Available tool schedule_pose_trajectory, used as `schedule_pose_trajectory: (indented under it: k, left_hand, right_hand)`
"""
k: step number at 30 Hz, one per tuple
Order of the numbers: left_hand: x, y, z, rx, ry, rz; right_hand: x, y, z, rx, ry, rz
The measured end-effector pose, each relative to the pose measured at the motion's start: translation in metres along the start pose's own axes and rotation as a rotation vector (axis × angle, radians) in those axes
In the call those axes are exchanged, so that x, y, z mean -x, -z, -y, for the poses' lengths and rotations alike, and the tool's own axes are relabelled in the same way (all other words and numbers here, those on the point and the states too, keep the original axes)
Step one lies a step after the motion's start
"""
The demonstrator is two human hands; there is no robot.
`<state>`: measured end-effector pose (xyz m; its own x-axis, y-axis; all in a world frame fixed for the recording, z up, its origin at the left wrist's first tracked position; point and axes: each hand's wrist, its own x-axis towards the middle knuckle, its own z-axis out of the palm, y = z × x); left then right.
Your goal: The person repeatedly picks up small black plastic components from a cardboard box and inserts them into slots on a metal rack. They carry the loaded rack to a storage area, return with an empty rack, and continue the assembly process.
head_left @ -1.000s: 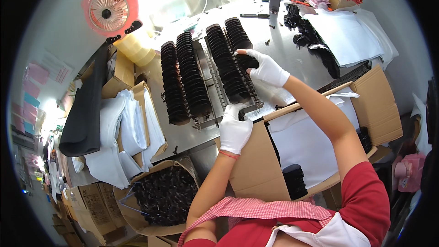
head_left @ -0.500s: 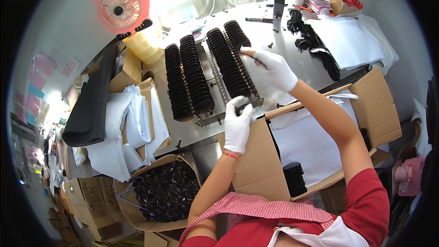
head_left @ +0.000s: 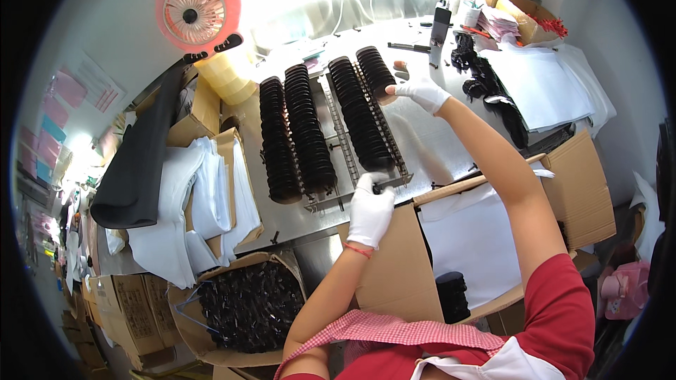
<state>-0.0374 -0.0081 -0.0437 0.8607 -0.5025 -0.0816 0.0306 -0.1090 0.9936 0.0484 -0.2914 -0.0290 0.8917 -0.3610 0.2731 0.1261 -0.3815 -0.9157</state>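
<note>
A metal rack (head_left: 339, 127) on the steel table carries several rows of thin black oval pieces, stacked on edge. My right hand (head_left: 422, 90), in a white glove with bare fingertips, has its thumb and forefinger spread apart; the thumb tip is at the near end of the shortest, rightmost row of black pieces (head_left: 374, 74). At the rack's near end, my left hand (head_left: 371, 214), also gloved, has its fingers curled closed. Something small and dark shows between them, too small to name.
An open cardboard box (head_left: 387, 267) with white sheets stands at the table's near edge. Left of it, another box holds many glossy black parts (head_left: 250, 306). White foam sheets (head_left: 172, 204) lean at the left below a pink fan (head_left: 193, 10). White sheets (head_left: 539, 88) and black parts (head_left: 486, 74) lie at right.
My right hand has opened its thumb and forefinger apart beside the rightmost row. My left hand has drawn slightly toward me from the rack's near end. The whole view has shifted slightly.
</note>
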Motion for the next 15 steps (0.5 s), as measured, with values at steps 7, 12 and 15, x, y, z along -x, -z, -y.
schedule_pose_trajectory:
  k: [7,12,15]
  left_hand:
    - [0.001,0.021,-0.002,-0.325,-0.22,0.113]
    - [0.0,0.02,-0.003,-0.345,-0.187,0.136]
    - [-0.001,0.021,-0.001,-0.33,-0.195,0.126]
  right_hand:
    - [-0.008,-0.024,0.029,0.009,0.012,0.376]
    - [0.019,-0.045,0.014,0.334,0.262,0.075]
    - [0.022,-0.061,0.011,0.555,0.482,0.027]
